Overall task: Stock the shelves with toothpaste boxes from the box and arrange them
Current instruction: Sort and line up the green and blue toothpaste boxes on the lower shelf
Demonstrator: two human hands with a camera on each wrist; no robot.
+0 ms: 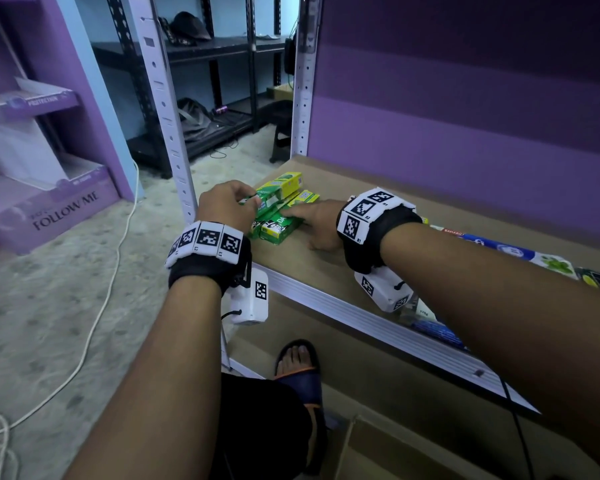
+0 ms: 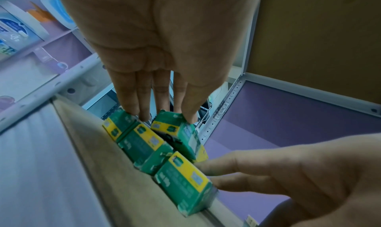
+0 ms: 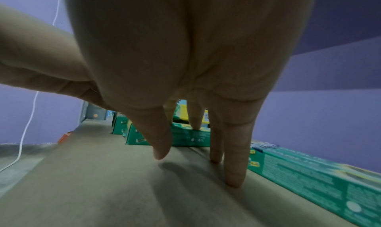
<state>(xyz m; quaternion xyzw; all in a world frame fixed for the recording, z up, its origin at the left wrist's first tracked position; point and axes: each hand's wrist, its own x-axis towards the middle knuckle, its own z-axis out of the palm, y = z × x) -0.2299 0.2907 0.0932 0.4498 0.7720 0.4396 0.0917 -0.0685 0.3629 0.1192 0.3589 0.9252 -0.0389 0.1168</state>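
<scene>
Left hand (image 1: pixel 226 202) grips top green box (image 1: pixel 272 192) | right hand (image 1: pixel 317 223) flat, fingers straight, against stacked boxes (image 1: pixel 279 226) | shelf (image 1: pixel 326 268)

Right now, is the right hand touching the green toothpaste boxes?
Touching. The left wrist view shows the right hand's straight fingertips against the side of the green toothpaste boxes; the head view agrees.

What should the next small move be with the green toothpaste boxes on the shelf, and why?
Probably set the raised box down beside the others and square the group. The left hand holds it tilted above the green boxes on the shelf, which lie unevenly, while the right hand steadies them with straight fingers.
</scene>
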